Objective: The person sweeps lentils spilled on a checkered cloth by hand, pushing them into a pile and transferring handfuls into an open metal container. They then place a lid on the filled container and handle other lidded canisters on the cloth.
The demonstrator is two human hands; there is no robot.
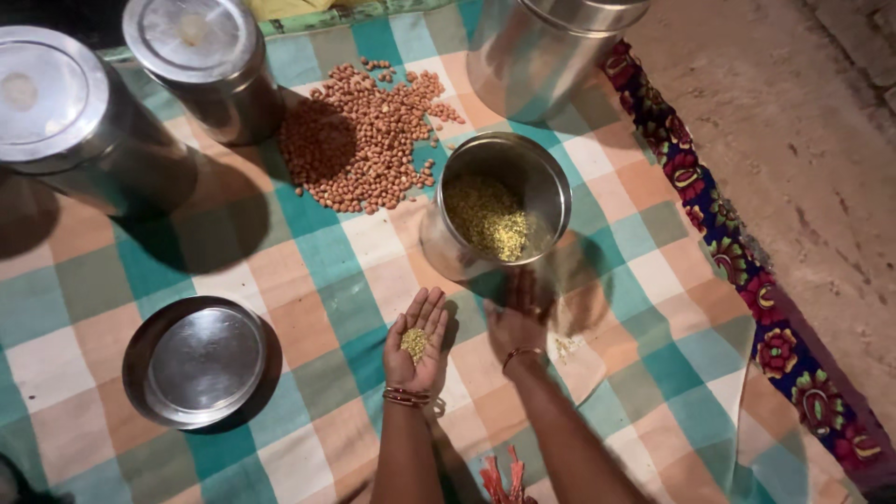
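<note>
From above, the left hand (417, 343) lies palm up, fingers spread flat, cupping a small heap of yellow-green grain (414, 343) just below the open steel pot (499, 205) holding more of it. The right hand (519, 320), blurred, hovers beside the pot; I cannot tell its grip. Peanuts (359, 140) lie left of the pot, on the checked cloth (308, 271).

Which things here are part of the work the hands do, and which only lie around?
In use:
- left hand, palm up, with yellow-green split lentils
- right hand, blurred, by the open steel canister of lentils

Lying about:
- pile of reddish peanuts
- loose round steel lid
- three closed steel canisters
</note>
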